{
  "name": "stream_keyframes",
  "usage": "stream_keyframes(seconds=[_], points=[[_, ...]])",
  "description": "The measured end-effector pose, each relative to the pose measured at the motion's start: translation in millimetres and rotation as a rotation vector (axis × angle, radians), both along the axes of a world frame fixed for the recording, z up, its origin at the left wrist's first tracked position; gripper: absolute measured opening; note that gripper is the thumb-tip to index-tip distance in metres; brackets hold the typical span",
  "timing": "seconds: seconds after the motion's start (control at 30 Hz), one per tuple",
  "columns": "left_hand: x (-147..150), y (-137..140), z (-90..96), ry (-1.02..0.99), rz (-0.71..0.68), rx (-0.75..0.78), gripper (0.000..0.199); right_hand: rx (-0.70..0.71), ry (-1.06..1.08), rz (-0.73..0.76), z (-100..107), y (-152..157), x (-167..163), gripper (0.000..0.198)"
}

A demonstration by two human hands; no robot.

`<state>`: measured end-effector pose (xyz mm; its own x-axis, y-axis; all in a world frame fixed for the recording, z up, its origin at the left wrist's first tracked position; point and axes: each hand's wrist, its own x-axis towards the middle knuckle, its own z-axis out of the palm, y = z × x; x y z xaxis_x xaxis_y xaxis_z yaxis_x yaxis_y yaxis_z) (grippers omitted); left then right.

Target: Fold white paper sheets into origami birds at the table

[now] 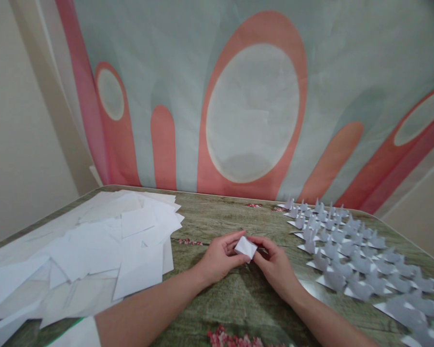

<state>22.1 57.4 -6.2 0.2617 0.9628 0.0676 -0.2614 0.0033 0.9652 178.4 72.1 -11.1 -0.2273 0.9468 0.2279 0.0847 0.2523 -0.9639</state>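
A small folded piece of white paper (246,247) is held just above the table, between both hands. My left hand (221,256) pinches its left side, with the thumb along the lower edge and the fingers behind. On the other side, my right hand (274,262) grips the right edge between thumb and fingers. The paper shows a squarish face with crease lines; its back is hidden by the fingers.
Loose white paper sheets (90,246) lie in a spread heap on the left of the wood-patterned table (202,217). Rows of small folded paper figures (361,262) stand on the right. Behind the table hangs a printed backdrop (253,111).
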Motion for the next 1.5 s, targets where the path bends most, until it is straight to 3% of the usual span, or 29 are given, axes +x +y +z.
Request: stream_keyframes(seconds=[0.1,0.2,0.37,0.67,1.0,1.2,1.33,1.5], points=[[1,-2,-0.1,0.079,0.016,0.055,0.061,0.149,-0.133,-0.031,-1,0,2,0.023],[0,-5,2.1,0.289,0.074,0.162,0.056,0.239,-0.275,-0.035,-3,3,7,0.023],[-2,-8,4.8,0.698,0.175,0.407,0.045,0.261,-0.506,-0.010,-7,9,13,0.019],[-1,-6,0.6,0.916,0.166,0.501,0.040,0.315,-0.747,-0.063,-6,4,6,0.024],[-4,-8,1.1,0.987,0.153,0.533,0.042,0.281,-0.650,-0.005,-4,5,10,0.020],[-9,-5,3.6,0.982,0.142,0.498,0.039,0.093,-0.421,0.104,-2,8,22,0.021],[-10,-3,1.4,0.983,0.152,0.482,0.038,0.057,-0.381,0.155,-5,15,26,0.019],[-10,-3,-0.8,0.999,0.164,0.499,0.038,0.076,-0.371,0.095,-14,19,26,0.018]])
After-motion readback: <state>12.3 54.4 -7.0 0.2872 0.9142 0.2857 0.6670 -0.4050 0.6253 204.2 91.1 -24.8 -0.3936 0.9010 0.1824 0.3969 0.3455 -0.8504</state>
